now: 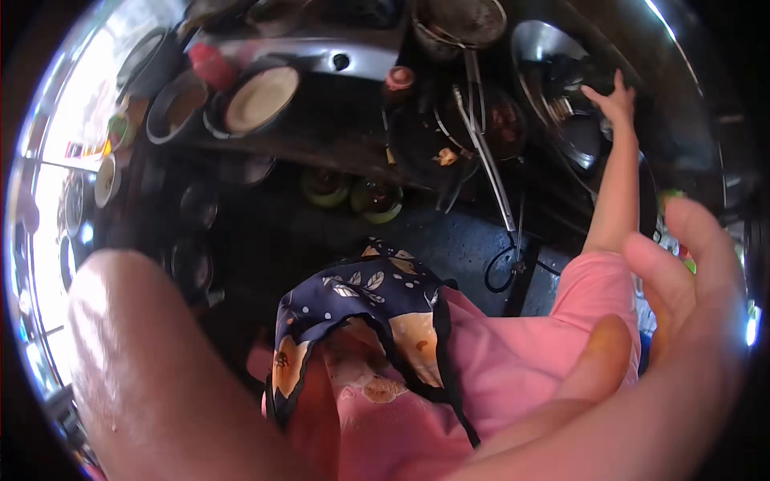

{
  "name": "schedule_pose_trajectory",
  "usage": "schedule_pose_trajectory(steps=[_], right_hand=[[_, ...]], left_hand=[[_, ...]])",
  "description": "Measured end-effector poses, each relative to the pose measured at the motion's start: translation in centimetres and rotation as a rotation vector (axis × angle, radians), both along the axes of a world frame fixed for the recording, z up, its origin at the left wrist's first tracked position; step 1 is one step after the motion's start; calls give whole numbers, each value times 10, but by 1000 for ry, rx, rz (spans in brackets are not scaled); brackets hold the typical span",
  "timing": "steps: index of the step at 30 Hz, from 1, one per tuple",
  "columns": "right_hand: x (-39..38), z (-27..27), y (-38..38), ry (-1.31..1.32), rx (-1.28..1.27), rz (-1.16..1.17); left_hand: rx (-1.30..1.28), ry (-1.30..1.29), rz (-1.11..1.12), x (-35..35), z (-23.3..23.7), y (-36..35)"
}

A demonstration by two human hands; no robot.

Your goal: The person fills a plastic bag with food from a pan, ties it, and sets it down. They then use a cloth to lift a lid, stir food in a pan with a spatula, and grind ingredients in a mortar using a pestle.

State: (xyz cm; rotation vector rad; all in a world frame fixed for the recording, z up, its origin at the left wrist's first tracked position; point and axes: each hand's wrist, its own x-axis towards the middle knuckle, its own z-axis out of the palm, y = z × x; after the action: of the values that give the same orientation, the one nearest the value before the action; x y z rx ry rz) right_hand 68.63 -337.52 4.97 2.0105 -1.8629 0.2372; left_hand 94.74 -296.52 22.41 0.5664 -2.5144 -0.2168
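My right hand (618, 103) reaches out at the upper right with its fingers spread, holding nothing, beside a shiny metal pan (539, 42). My left hand (682, 297) is large and blurred, close to the camera at the right edge. Its fingers are apart and bent, and nothing shows between them. The bent left arm (120, 321) fills the lower left. Left of the metal pan, metal tongs (491, 172) lie across dark cookware, near a small golden-brown piece of food (446, 156). A round strainer (461, 18) with a long handle rests at the top.
A bowl with pale contents (262, 100) and a dark pot (178, 104) stand at the upper left by a red container (210, 66). A red-topped jar (399, 78) is near the middle. Two green-rimmed round things (377, 200) sit lower down. A patterned apron (361, 289) hangs below.
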Motion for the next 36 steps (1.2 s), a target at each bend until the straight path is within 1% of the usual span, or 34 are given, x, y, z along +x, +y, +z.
schedule_pose_trajectory(steps=[1,2,3,4,5,6,8,10,12,14,16,17,19,21,22,23,24,25,26,28,29,30,31,32,33,34,35,36], right_hand=[[3,1,11,-182,36,206],[-5,-14,8,-348,27,490],[20,0,64,-702,365,443],[13,-13,82,-700,380,668],[19,-7,122,-708,510,696],[14,-24,145,-815,614,742],[12,-26,198,-741,915,529],[14,-39,226,-555,876,477],[3,-81,231,-634,950,385],[-4,-113,232,-495,737,373],[-21,-116,229,-409,667,314],[-29,-133,226,-391,620,302],[-31,-171,230,-396,602,292],[-28,-182,224,-475,623,199],[-32,-200,218,-514,640,172],[-28,-201,216,-542,697,141],[-22,-203,215,-572,757,116],[-18,-213,214,-609,720,127],[-11,-216,211,-670,737,77],[1,-217,211,-736,788,67],[7,-217,211,-767,786,70],[13,-217,212,-795,787,71],[18,-217,212,-852,808,64],[23,-220,213,-944,805,55],[27,-227,214,-928,729,36],[30,-234,215,-913,656,18],[30,-238,217,-910,651,34],[29,-240,220,-890,574,48]], left_hand=[[4,-12,-12,-8,0,-9],[6,-17,-21,-16,2,-17],[6,-22,-24,-20,1,-23],[23,-28,-24,-19,-2,-29],[41,-44,-22,-16,-6,-33],[57,-48,-17,-10,-10,-34],[82,-68,-21,-8,-21,-38],[110,-59,7,2,-25,-38],[126,-51,14,6,-30,-43],[126,-40,-19,4,-33,-53],[116,-35,-99,-13,-32,-66],[117,-31,-137,-5,-31,-66],[174,-32,-162,8,-33,-69],[257,10,-152,28,-40,-73],[343,31,-138,34,-55,-84],[452,83,-89,44,-71,-89],[615,137,0,49,-100,-100],[780,179,126,52,-134,-113],[981,151,277,49,-179,-126],[1096,66,586,34,-300,-138],[1027,29,658,23,-348,-138],[1150,30,643,12,-406,-138],[1705,273,581,-3,-389,-144],[1690,282,582,-14,-392,-151],[2130,688,459,-25,-401,-156],[2522,1139,269,-32,-401,-162],[2506,1152,268,-39,-402,-167],[2295,1127,444,-46,-399,-171]])
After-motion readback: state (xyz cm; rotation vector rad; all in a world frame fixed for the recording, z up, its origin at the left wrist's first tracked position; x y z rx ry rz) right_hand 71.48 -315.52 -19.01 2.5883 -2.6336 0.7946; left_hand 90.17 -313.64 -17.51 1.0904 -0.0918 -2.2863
